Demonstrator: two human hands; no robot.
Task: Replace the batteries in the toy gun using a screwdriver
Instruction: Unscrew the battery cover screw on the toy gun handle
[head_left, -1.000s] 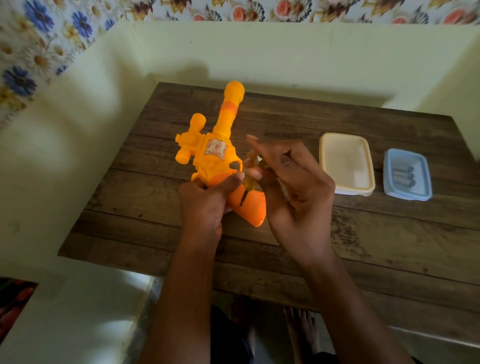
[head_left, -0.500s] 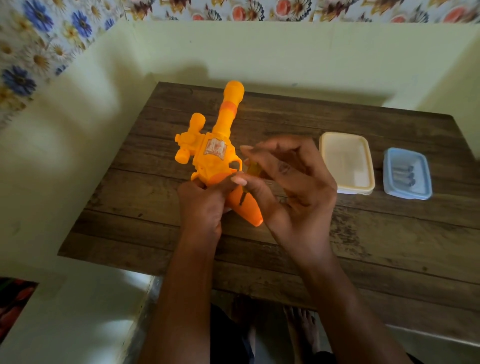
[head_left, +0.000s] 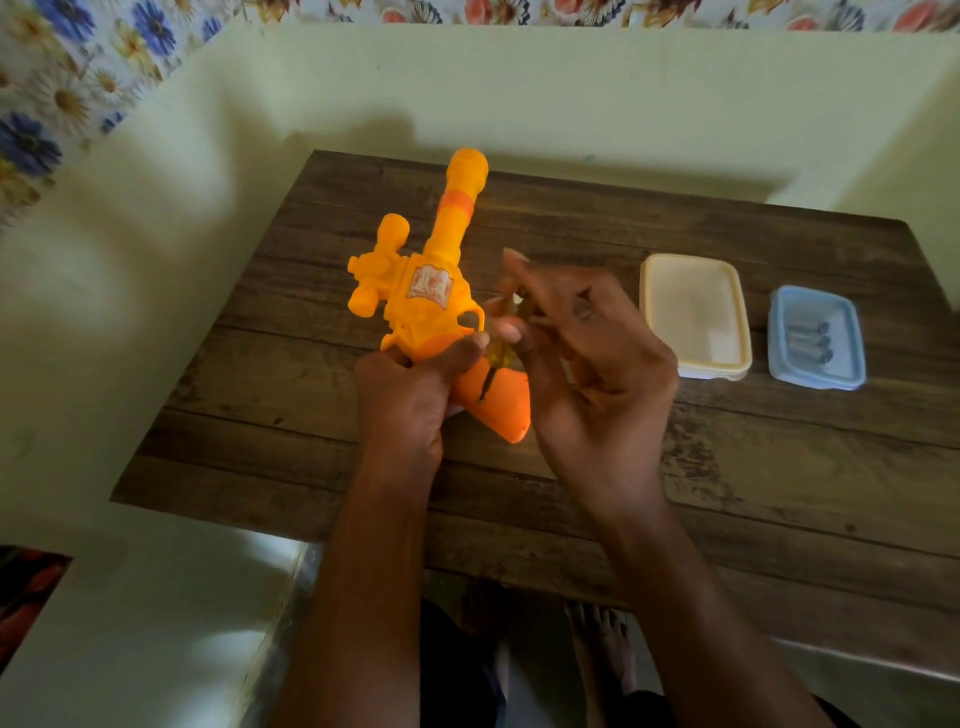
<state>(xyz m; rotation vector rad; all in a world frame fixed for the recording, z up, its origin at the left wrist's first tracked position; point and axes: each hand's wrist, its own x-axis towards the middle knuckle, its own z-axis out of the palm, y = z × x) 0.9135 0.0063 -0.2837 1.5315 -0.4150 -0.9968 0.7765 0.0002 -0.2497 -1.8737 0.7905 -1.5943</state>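
Observation:
An orange-yellow toy gun (head_left: 431, 291) lies on the wooden table (head_left: 727, 467), barrel pointing away from me. My left hand (head_left: 405, 400) grips its darker orange handle (head_left: 498, 410) from the left, thumb on top. My right hand (head_left: 587, 364) pinches a small screwdriver (head_left: 500, 357) with a yellowish see-through handle. Its dark tip stands on the gun's handle. Part of the screwdriver is hidden behind my fingers.
To the right stands a cream lidded box (head_left: 696, 312). Beyond it a pale blue box (head_left: 818, 338) holds grey batteries (head_left: 810, 343). Pale walls close in the table at the back and left. My bare feet (head_left: 597, 649) show below the front edge.
My right-hand fingers have shifted around the screwdriver handle, as in turning it. The gun and my left hand have stayed in place.

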